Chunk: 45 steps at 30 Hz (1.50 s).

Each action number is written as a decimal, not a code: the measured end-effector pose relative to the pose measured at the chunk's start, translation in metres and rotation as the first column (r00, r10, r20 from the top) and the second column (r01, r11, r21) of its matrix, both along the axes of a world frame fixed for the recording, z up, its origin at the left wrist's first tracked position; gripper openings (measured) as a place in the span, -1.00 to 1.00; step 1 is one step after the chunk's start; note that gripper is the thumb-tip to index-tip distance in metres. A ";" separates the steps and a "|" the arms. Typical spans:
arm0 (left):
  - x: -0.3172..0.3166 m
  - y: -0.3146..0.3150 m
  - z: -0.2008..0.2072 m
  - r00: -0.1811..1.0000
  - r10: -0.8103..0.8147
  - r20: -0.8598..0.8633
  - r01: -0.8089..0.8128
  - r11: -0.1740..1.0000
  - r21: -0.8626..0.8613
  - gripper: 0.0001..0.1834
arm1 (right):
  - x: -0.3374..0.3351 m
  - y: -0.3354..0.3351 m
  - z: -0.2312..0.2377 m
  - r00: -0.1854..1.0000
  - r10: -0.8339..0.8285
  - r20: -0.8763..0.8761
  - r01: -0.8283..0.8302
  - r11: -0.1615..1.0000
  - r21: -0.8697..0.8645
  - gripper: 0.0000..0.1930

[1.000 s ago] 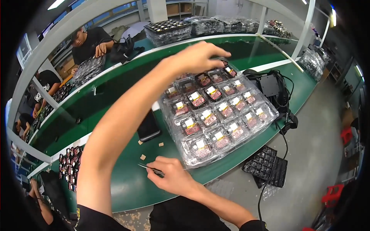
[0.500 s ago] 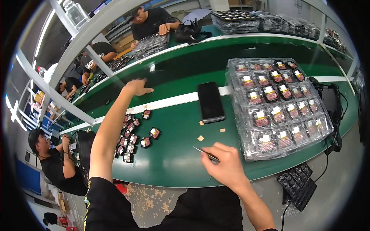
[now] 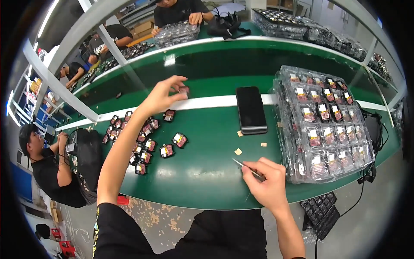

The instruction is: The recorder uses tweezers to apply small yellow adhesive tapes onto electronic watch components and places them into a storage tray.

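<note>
My left hand [image 3: 160, 97] reaches over the white rail at the table's far side. Its thumb and fingers pinch a small dark part [image 3: 184, 91], mostly blurred. Below and left of that forearm lie several small black parts with pink and white tops [image 3: 166, 150], loosely clustered on the green table. Low at the centre, my right hand [image 3: 268, 178] grips slim metal tweezers [image 3: 239, 163], their tip pointing up and left. Just beyond the tip lie small tan paper scraps [image 3: 238, 152].
A black phone [image 3: 252, 110] lies across the white rail. To its right is a stack of clear plastic trays [image 3: 295, 151] filled with similar parts. Beyond the rail runs a green conveyor belt [image 3: 215, 83]. A person [image 3: 60, 168] sits at the left, others work across the belt.
My left hand has gone from spread fingers over the belt to pinching a small part, and has come back toward the rail. My view has shifted slightly; the right hand still grips the tweezers.
</note>
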State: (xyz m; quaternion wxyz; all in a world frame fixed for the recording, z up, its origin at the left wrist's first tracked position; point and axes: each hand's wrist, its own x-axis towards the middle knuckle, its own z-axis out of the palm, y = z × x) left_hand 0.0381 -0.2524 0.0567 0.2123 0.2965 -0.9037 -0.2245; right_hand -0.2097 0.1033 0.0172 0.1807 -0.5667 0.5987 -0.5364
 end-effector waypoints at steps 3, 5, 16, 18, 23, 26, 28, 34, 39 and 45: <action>-0.019 0.099 0.008 0.965 -0.263 -0.019 0.264 0.963 0.048 -0.28 | -0.001 -0.003 -0.003 0.997 -0.077 -0.013 0.077 0.997 0.014 -0.87; -0.021 0.143 0.007 0.929 -0.367 0.051 0.361 0.928 0.095 -0.25 | -0.001 -0.004 0.000 0.994 -0.091 -0.053 0.092 0.995 0.023 -0.88; -0.017 0.195 -0.001 0.965 -0.208 0.158 0.222 0.972 -0.076 -0.07 | 0.003 -0.005 -0.002 0.997 -0.080 -0.007 0.080 0.992 0.100 -0.87; -0.017 0.195 -0.008 0.971 -0.208 0.117 0.220 0.970 -0.106 -0.21 | 0.002 -0.005 -0.005 0.997 -0.069 -0.033 0.072 0.994 0.085 -0.86; -0.018 0.190 -0.014 0.961 -0.276 0.032 0.276 0.961 0.002 -0.41 | 0.000 -0.003 -0.006 0.998 -0.037 0.053 0.033 0.997 0.075 -0.83; -0.020 0.194 -0.020 0.954 -0.292 -0.066 0.299 0.929 0.219 -0.36 | -0.003 -0.002 -0.007 0.995 0.011 0.094 -0.017 0.998 0.060 -0.83; -0.022 0.197 -0.014 0.940 -0.340 0.035 0.327 0.924 0.201 -0.37 | -0.005 -0.002 -0.007 0.992 0.031 0.120 -0.038 0.998 0.053 -0.84; -0.026 0.192 -0.025 0.925 -0.380 0.010 0.373 0.914 0.161 -0.37 | -0.004 -0.005 -0.002 0.996 0.080 -0.027 -0.075 0.987 0.139 -0.88; -0.027 0.192 -0.023 0.925 -0.379 0.026 0.370 0.914 0.165 -0.33 | -0.003 -0.007 -0.006 0.993 0.105 -0.061 -0.096 0.986 0.133 -0.85; -0.026 0.190 -0.028 0.923 -0.384 0.021 0.376 0.912 0.162 -0.32 | 0.000 -0.008 -0.009 0.994 0.073 -0.078 -0.065 0.993 0.102 -0.84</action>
